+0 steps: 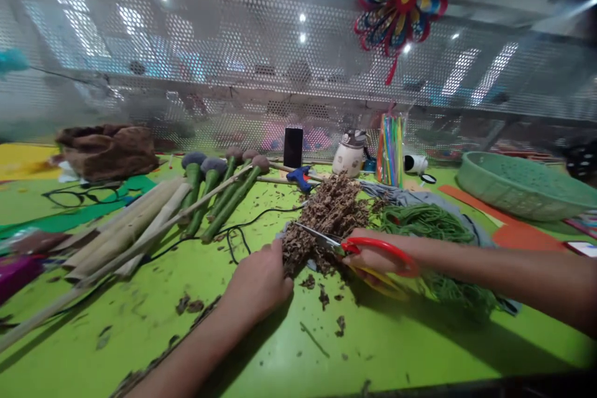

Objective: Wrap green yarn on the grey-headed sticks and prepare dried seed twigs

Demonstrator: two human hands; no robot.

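Note:
My right hand [370, 255] grips scissors [387, 244] with red and yellow handles. Their blades point left, lying over a heap of dry, crumbly brown plant matter [333, 208] in the middle of the table. At the near left side of that heap, my left hand [259, 280] is closed on some of the brown matter, its fingertips hidden. A small greyish piece shows beside its fingers. Right of the heap lies a bundle of green yarn [426, 224], partly behind my right forearm. Brown crumbs [340, 324] are scattered in front.
Left are bamboo pieces [125, 224], a long thin stick [196, 204], green stems with rounded tops [236, 199], and glasses [81, 197]. Behind stand a blue glue gun [301, 178], a phone [293, 147], a jug [349, 155] and colourful sticks [390, 149]. A green basket [527, 196] stands right.

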